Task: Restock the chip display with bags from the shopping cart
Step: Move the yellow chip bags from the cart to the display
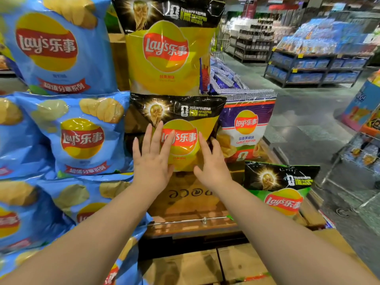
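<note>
Both hands lie flat on the front of a yellow bag point(185, 128) that stands upright in the middle of the chip display; the left hand point(152, 159) has its fingers straight and spread over the bag's left half, covering part of the red logo; the right hand point(211, 161) presses its straight fingers against the bag's right edge; neither hand curls round anything, both are released and only pushing. The bag rests on a brown cardboard box point(191, 202) with a thin metal rail point(185, 221) across its front. A second, larger yellow bag point(168, 50) stands directly above it; blue bags point(82, 136) are stacked just to the left, touching the yellow one's side; a purple-and-white bag point(246, 128) stands just to the right, partly behind it; a green bag point(281, 192) leans lower right, near the right forearm. Further cardboard boxes point(236, 264) lie below. A wire cart point(357, 159) shows at the right edge, well apart from the hands; store shelves point(316, 64) with blue packs stand far behind.
</note>
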The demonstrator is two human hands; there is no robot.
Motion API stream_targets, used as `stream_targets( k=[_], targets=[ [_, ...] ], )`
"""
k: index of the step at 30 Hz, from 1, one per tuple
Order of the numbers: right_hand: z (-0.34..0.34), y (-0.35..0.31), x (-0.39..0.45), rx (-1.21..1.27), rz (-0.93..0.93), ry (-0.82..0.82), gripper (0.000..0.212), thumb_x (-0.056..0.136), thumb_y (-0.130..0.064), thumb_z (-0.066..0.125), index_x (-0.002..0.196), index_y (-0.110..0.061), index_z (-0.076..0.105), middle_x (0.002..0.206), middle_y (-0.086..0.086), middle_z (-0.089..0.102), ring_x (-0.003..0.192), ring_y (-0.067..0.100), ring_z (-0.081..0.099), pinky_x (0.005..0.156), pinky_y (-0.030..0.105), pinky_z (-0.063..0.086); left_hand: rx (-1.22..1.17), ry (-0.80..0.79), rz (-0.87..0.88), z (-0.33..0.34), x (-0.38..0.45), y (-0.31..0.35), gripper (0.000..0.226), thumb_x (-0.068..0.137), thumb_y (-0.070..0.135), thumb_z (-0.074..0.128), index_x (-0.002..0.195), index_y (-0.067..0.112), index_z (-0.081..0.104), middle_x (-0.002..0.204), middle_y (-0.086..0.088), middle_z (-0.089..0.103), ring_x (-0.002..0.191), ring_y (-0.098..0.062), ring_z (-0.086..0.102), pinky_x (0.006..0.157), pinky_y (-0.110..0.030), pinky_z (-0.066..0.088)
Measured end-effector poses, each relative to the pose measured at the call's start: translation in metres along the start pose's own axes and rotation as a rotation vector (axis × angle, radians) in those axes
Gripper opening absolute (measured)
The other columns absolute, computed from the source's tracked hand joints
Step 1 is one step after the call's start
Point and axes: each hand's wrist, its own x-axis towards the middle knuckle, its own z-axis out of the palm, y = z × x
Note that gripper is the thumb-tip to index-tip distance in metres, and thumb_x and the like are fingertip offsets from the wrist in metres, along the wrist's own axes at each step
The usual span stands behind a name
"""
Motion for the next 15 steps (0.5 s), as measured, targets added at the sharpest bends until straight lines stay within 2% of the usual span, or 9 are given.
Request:
stream_targets(
  k=[2, 4, 6, 8, 11, 15],
  targets=[
    [-0.005, -0.004, -0.003, -0.057, -0.021, 0.044, 0.087, 0.093, -0.023, 0.058, 0.151, -0.036, -0.005, 0.157, 0.005, -0.003, 0.146, 0.026, 0.002, 0.116, 0.043, 0.024, 0.048, -0.161, -0.026, -0.010, 0.002, 0.003, 0.101, 0.084, 0.046, 0.067, 0.154, 0.027, -0.003, 0.160, -0.002, -0.020, 0.145, -0.024, -0.017, 0.115, -0.051, -0.007],
    [-0.010, -0.008, -0.006, -0.122, -0.064, 0.116, 0.083, 0.094, -0.023, 0.056, 0.153, -0.029, -0.001, 0.157, 0.006, 0.000, 0.145, 0.025, 0.001, 0.117, 0.040, 0.020, 0.104, -0.268, -0.036, -0.021, 0.008, 0.006, 0.092, 0.092, 0.050, 0.053, 0.154, 0.026, -0.011, 0.157, -0.003, -0.030, 0.144, -0.026, -0.026, 0.116, -0.050, -0.009],
    [-0.015, -0.010, -0.007, -0.178, -0.115, 0.182, 0.078, 0.094, -0.022, 0.055, 0.154, -0.023, 0.005, 0.157, 0.006, 0.005, 0.145, 0.024, 0.003, 0.117, 0.038, 0.018, 0.130, -0.294, -0.032, -0.029, 0.010, 0.009, 0.090, 0.093, 0.052, 0.049, 0.153, 0.025, -0.012, 0.157, -0.005, -0.030, 0.145, -0.027, -0.025, 0.117, -0.051, -0.007],
    [-0.017, -0.012, -0.007, -0.231, -0.164, 0.146, 0.075, 0.095, -0.022, 0.055, 0.154, -0.018, 0.009, 0.158, 0.006, 0.008, 0.146, 0.022, 0.004, 0.118, 0.037, 0.017, 0.124, -0.299, -0.035, -0.033, 0.009, 0.012, 0.089, 0.093, 0.052, 0.048, 0.154, 0.022, -0.011, 0.157, -0.006, -0.029, 0.145, -0.028, -0.025, 0.117, -0.052, -0.006],
    [-0.019, -0.015, -0.008, -0.257, -0.175, 0.000, 0.080, 0.095, -0.023, 0.056, 0.154, -0.016, 0.002, 0.160, 0.003, -0.001, 0.148, 0.021, -0.002, 0.119, 0.036, 0.012, 0.136, -0.317, 0.001, -0.037, 0.006, 0.015, 0.090, 0.094, 0.049, 0.047, 0.153, 0.018, -0.013, 0.158, -0.006, -0.027, 0.146, -0.026, -0.024, 0.117, -0.050, -0.007],
    [-0.020, -0.013, -0.015, -0.317, -0.187, -0.004, 0.082, 0.097, -0.024, 0.053, 0.153, -0.018, -0.006, 0.161, 0.002, -0.013, 0.147, 0.021, -0.013, 0.119, 0.035, 0.005, 0.149, -0.352, 0.015, -0.041, 0.008, 0.013, 0.091, 0.094, 0.048, 0.048, 0.153, 0.014, -0.014, 0.158, -0.008, -0.027, 0.146, -0.026, -0.023, 0.118, -0.047, -0.007]
  ],
)
